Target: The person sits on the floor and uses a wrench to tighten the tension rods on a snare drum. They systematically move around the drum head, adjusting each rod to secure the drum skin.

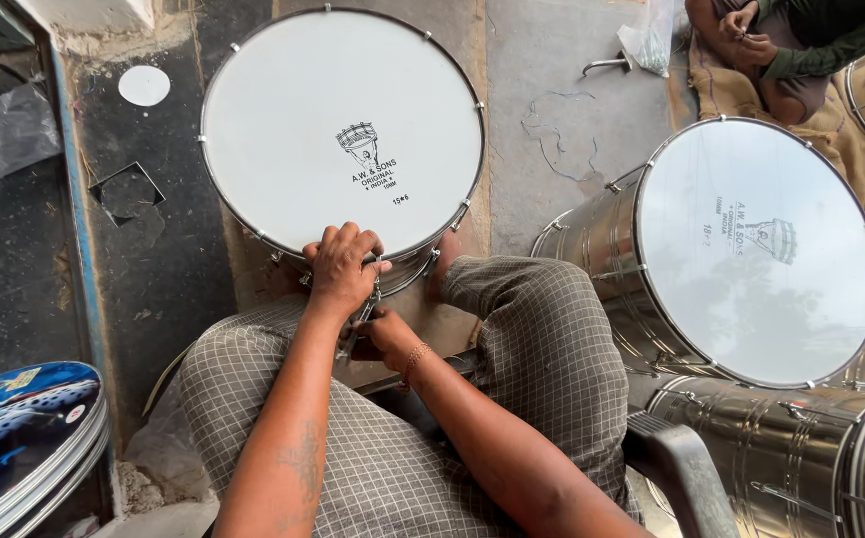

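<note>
A round drum (283, 130) with a white head and a metal rim stands on the floor between my knees. My left hand (341, 267) rests over the near edge of its rim, fingers curled on the hoop. Just below it, my right hand (385, 334) grips a small metal tool (361, 321) held against the drum's side near a tension lug. A bracelet sits on my right wrist. My checked trousers fill the lower middle of the view.
A larger steel drum (751, 249) lies tilted at the right, with more steel shells (781, 458) below it. Another person (791, 50) sits at the top right. A printed blue disc stack (24, 438) lies at the lower left. A dark chair arm (677, 463) is near my right elbow.
</note>
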